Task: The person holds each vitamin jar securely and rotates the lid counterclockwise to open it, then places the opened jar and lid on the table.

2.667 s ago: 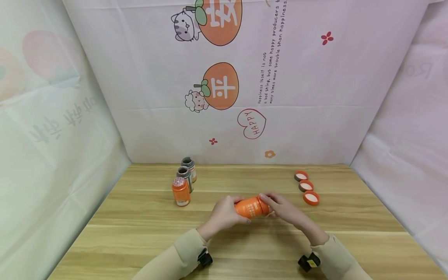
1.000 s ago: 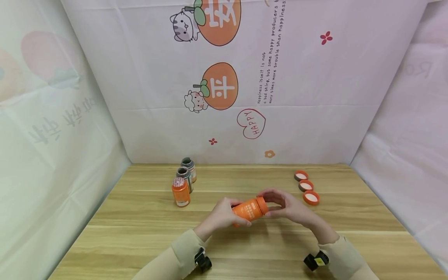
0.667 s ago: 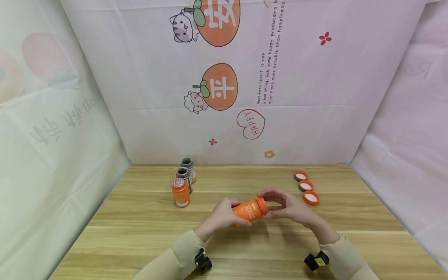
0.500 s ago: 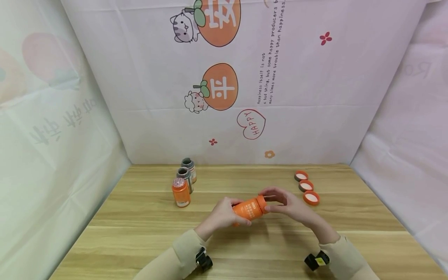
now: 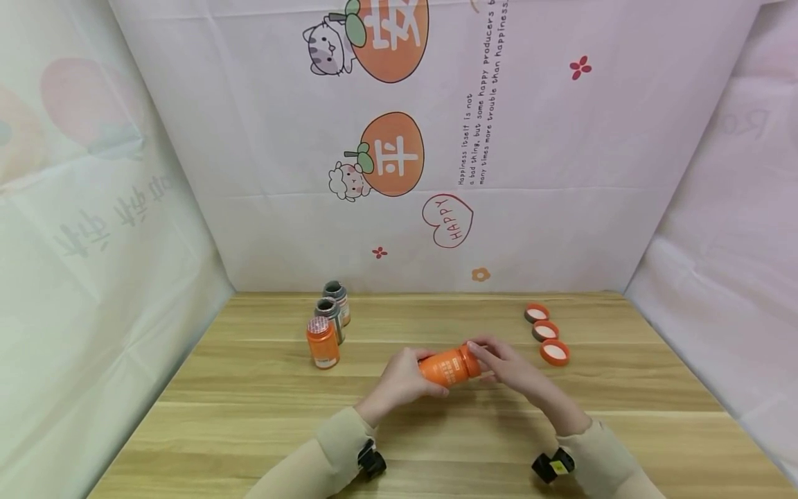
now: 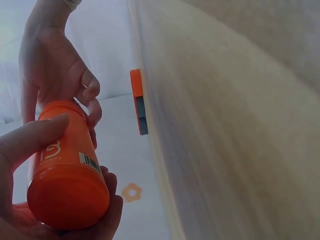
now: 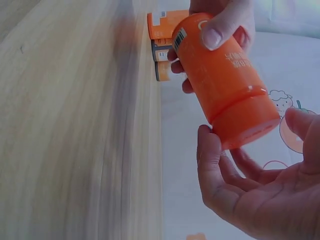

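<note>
My left hand (image 5: 402,378) grips an orange bottle (image 5: 444,369) round its body, holding it tilted above the wooden table. In the left wrist view the bottle's base (image 6: 67,197) faces the camera, with the thumb along its side. The orange cap (image 7: 245,120) is on the bottle's right end. My right hand (image 5: 508,367) is curled round that cap, fingertips at its rim; the right wrist view shows the palm (image 7: 280,200) turned toward the cap's top.
At the back left stand another orange bottle (image 5: 322,344) with a patterned seal over its mouth and two grey bottles with open mouths, the nearer one (image 5: 330,315) just behind it. Three orange-rimmed caps (image 5: 554,352) lie upturned in a row at the right. White printed cloth encloses the table.
The right hand's fingers have shifted and turned round the cap, its wrist swinging slightly left. The left hand and bottle have moved a little right, the bottle now lying nearer to level.
</note>
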`<state>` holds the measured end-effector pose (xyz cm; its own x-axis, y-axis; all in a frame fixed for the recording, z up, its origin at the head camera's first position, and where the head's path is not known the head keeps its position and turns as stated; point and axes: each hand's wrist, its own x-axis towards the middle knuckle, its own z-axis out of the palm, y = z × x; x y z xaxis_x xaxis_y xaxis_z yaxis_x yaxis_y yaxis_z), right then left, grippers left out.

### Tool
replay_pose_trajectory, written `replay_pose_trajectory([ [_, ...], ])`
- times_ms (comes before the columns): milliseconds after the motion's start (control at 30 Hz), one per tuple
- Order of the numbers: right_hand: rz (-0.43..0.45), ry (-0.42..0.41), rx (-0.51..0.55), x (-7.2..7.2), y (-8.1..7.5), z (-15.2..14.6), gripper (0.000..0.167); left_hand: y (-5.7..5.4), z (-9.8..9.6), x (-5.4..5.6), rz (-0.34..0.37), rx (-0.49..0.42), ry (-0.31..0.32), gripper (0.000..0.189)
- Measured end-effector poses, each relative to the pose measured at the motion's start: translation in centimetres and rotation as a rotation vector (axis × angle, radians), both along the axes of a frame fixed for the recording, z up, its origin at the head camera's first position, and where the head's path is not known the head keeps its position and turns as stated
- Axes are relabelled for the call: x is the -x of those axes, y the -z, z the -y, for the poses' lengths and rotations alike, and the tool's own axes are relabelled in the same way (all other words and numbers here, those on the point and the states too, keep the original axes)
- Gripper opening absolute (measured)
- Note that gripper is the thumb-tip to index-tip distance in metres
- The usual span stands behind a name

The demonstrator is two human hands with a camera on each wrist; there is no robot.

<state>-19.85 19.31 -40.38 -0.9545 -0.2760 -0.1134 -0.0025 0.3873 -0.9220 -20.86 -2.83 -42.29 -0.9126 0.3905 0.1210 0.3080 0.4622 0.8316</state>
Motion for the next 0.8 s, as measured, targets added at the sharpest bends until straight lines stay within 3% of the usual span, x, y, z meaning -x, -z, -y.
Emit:
replay_pose_trajectory([
  [267, 0.036, 0.011, -0.037, 0.05, 0.16, 0.15, 0.057, -0.42, -0.45, -0.24, -0.038, 0.029, -0.031, 0.059],
  [433, 0.038, 0.004, -0.041, -0.04, 0.2, 0.12, 0.056, -0.48, -0.36, -0.3, -0.036, 0.019, -0.017, 0.058],
  [800, 0.007, -0.119, -0.033, -0.25, -0.29, -0.66, 0.058, -0.04, 0.21, 0.1, 0.025, -0.031, 0.022, 0.057],
])
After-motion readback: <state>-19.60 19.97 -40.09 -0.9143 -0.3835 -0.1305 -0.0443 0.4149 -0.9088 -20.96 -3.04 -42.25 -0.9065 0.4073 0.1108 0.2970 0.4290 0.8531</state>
